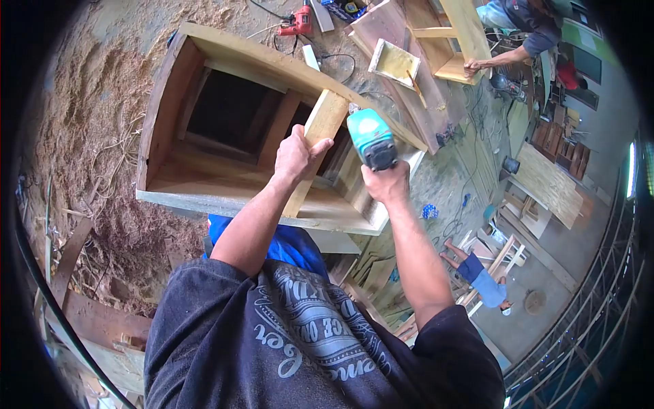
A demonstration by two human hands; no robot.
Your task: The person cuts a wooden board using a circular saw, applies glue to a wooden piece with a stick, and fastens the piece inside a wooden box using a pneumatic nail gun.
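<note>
A wooden cabinet frame (153,129) stands tilted in front of me, its inside divided by rails and dark openings. Across its open face runs a pale wooden slat (327,112). My left hand (298,158) is closed around this slat near its middle, thumb on the right edge. In my right hand (388,183) is a teal power tool (368,127) with a black rear part, its kind unclear from above. The tool's metal nose (353,108) points at the slat's upper end, right by the frame's far rail. My fingers on the handle are mostly hidden.
Sawdust and shavings (88,116) cover the ground at left. A red power drill (296,22) lies beyond the frame, with cords around it. A shallow tray (395,63) holds a stick. One person (524,27) handles another wooden frame (470,34); another person (485,279) is at lower right.
</note>
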